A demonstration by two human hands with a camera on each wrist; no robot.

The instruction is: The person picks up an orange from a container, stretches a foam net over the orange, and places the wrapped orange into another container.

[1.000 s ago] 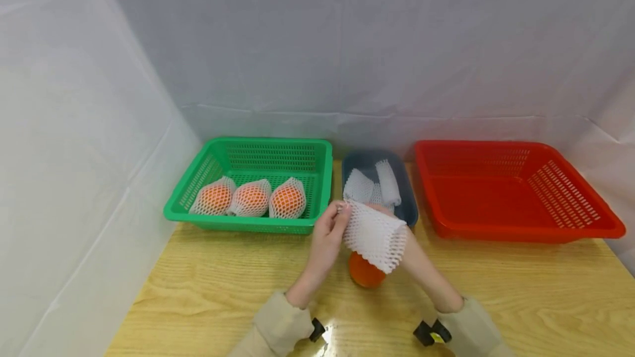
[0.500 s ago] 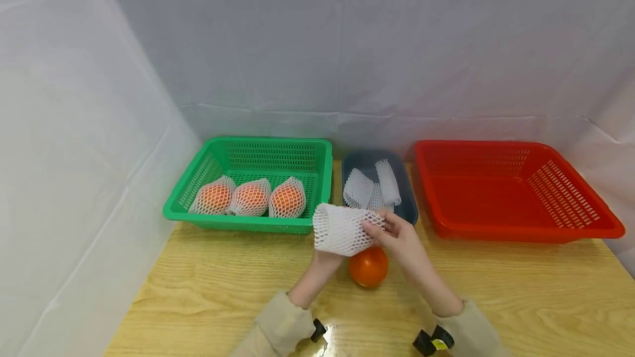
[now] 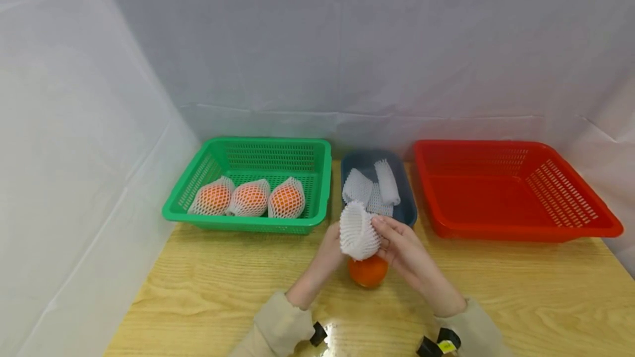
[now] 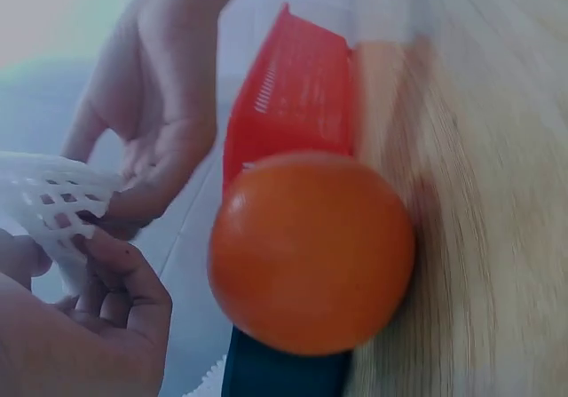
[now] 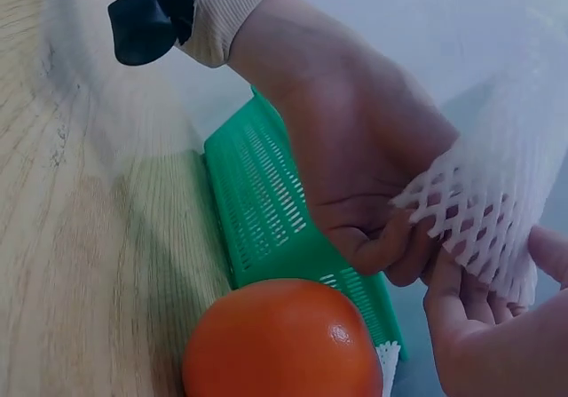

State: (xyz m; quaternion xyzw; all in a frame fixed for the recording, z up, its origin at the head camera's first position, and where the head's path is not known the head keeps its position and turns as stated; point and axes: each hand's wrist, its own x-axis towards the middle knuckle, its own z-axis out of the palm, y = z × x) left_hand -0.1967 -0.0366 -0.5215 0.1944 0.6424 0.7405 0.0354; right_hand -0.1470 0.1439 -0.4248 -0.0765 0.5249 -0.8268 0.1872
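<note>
A white foam net sleeve [image 3: 358, 233], its upper end gaping, is held above the table between both hands. My left hand [image 3: 328, 251] grips it from the left, partly hidden behind it in the head view; in the right wrist view its curled fingers are at the net's edge. My right hand [image 3: 404, 247] pinches the sleeve's right side between thumb and fingers. Just below the sleeve, a smooth, round orange fruit [image 3: 368, 274] rests on the table, its top partly covered in the head view. Neither hand visibly touches the fruit.
A green basket [image 3: 248, 221] at left holds three orange fruits in white nets [image 3: 286, 200]. Behind the hands, a dark blue tray [image 3: 408, 203] contains several foam sleeves [image 3: 388, 182]. A red basket [image 3: 516, 231] stands at right on the wooden table [image 3: 208, 291].
The sleeve has turned in the hands: its wide end faced lower right, then left, and now tips upward with the opening spread. The fruit and baskets have stayed put.
</note>
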